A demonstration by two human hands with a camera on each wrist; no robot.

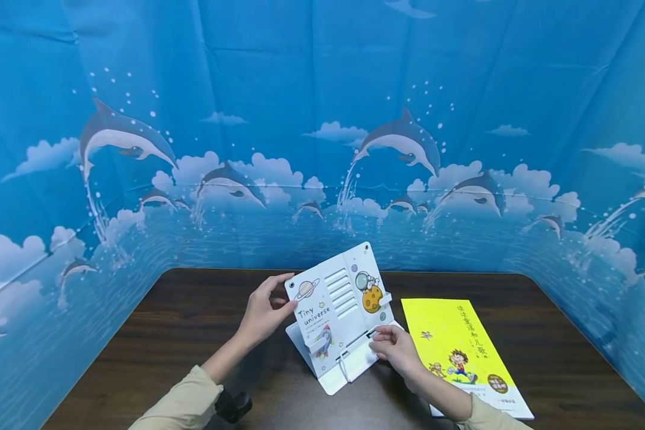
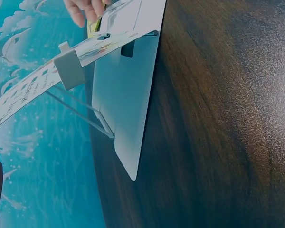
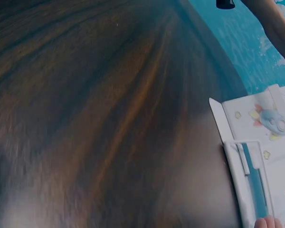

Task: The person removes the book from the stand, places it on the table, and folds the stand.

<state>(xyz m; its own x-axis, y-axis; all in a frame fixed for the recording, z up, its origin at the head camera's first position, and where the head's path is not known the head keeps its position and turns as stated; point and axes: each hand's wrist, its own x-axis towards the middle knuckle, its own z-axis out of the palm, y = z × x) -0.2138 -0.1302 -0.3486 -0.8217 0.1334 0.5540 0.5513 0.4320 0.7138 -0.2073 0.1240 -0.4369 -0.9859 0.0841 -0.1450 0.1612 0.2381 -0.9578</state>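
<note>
Book stand [image 1: 349, 331] right in the middle of our head view, folks, sitting on the dark wooden table [image 1: 193, 340] with its printed panel leaning up from the base plate [image 2: 121, 109]! We read "Tiny universe" across it, and we spot a ringed planet, a rocket and an astronaut by an orange moon, with a row of slots down the centre. Over on the left side, our left hand [image 1: 266, 310] has the panel's upper left corner, thumb at the edge and fingers bent around it in a grip. Down at the lower right, our right hand [image 1: 395, 349] comes in with bent fingers at the ledge [image 1: 357, 358]; whether they pinch it or only touch it, we cannot tell. One side clip [image 1: 317, 345] stands at the lower left, another juts from the right edge, and a wire loop [image 1: 344, 367] crosses the front of the ledge. From the left wrist we catch thin metal struts [image 2: 80, 114] running between panel and base. Just right of the stand, partly under our right forearm, lies a yellow book [image 1: 435, 328], and behind everything hangs a blue dolphin backdrop [image 1: 301, 149].
</note>
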